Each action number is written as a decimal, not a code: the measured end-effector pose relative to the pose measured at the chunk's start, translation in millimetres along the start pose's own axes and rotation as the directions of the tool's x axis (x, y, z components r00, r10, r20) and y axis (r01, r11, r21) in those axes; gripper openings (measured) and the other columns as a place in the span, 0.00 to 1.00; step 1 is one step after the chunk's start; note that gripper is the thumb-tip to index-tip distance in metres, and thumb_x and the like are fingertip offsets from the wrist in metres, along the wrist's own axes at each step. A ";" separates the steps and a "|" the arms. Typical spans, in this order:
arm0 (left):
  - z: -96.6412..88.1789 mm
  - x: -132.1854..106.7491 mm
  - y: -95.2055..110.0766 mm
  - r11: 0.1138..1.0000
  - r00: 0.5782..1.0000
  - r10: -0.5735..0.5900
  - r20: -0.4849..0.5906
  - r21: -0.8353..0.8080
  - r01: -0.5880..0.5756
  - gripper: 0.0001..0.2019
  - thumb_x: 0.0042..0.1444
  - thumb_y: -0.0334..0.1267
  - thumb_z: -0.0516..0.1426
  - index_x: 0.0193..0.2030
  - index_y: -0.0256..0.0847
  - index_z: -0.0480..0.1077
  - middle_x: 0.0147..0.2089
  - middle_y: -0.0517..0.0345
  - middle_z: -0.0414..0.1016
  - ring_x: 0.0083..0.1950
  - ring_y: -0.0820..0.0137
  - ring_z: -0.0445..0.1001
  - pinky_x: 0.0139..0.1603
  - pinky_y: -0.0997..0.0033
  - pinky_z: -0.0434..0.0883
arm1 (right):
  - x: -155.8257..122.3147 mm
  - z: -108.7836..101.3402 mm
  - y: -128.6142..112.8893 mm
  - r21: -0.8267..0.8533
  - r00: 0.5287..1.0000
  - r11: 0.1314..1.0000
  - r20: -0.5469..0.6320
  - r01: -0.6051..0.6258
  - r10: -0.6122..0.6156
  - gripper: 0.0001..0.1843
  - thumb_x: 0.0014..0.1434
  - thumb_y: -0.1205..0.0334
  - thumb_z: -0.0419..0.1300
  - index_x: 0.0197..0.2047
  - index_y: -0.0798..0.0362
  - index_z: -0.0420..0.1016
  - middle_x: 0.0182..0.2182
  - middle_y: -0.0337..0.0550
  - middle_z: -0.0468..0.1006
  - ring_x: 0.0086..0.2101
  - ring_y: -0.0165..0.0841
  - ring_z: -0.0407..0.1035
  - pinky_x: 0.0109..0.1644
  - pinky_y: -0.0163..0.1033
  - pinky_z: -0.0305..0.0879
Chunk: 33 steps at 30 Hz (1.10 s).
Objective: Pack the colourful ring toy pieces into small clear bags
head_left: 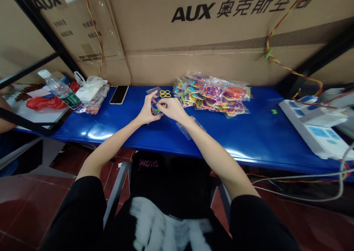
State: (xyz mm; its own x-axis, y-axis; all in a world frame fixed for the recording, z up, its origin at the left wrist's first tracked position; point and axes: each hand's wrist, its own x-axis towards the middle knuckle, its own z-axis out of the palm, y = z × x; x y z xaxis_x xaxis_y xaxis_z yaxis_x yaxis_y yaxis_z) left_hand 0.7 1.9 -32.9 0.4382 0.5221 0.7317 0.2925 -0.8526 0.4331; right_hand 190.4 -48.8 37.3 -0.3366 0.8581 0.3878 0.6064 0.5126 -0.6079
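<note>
My left hand (148, 110) curls around a small clear plastic bag (156, 111) with green and other coloured bits showing inside. At the bag's mouth, my right hand (174, 110) has its fingers pinched together. A bit of yellow shows by those fingertips, but what they grip is hidden. Just beyond both hands, several yellow rings (165, 93) lie grouped on the blue table. To their right is a heap of filled clear bags (212, 92) with purple, orange, green and red pieces. A flat clear bag (190, 127) lies partly under my right forearm.
On the left are a phone (119, 95), a water bottle (62, 91) and a white plastic bag (90, 86). A small green piece (273, 111) and a white box-like item (318, 125) lie to the right. Cardboard (221, 33) stands behind the table (235, 133). Cables hang at right.
</note>
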 end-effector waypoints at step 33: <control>-25.0 16.2 21.5 0.790 0.874 -0.462 0.152 -0.377 0.484 0.25 0.51 0.59 0.70 0.41 0.38 0.77 0.29 0.61 0.76 0.25 0.75 0.70 0.27 0.75 0.68 | -0.5 -16.2 26.8 0.135 0.966 0.959 -0.109 0.248 -0.235 0.05 0.59 0.64 0.60 0.38 0.51 0.77 0.55 0.54 0.74 0.53 0.43 0.72 0.54 0.48 0.70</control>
State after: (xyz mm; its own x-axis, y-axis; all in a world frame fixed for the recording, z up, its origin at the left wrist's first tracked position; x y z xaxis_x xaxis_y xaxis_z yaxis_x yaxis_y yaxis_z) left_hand -7.1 -8.6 1.4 0.3771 0.8538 0.3589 0.1225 -0.4300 0.8945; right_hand 218.4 -36.0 32.0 -0.3887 0.7051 0.5931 0.4008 0.7090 -0.5802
